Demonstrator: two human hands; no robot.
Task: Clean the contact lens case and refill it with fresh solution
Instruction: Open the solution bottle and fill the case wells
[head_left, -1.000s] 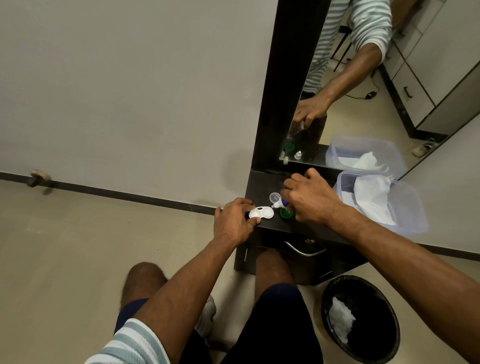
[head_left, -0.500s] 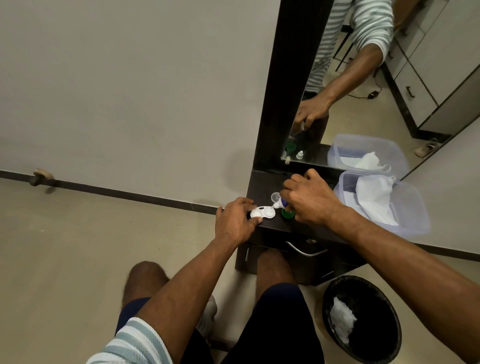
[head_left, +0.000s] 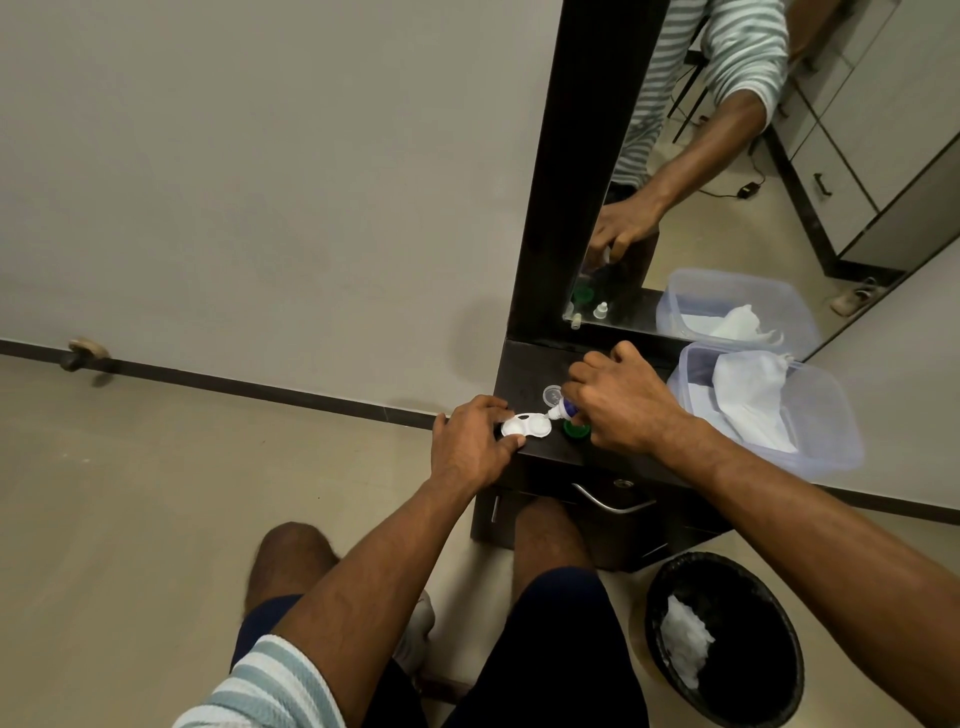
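Item: white plastic twin-well contact lens case, lying open at the front left edge of the dark worktop. I see my left hand pinching its left end, my right hand clamped on a small white solution bottle with blue label, nozzle tipped over the right well. Green screw cap lies beside. Judged: refilling underway; fill level unreadable, capping remains. Clear plastic tub of tissues stands right

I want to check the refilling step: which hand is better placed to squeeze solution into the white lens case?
The right hand. It already holds the small bottle with white nozzle, tipped toward the white two-well lens case. The left hand is busy steadying that case on the dark cabinet top.
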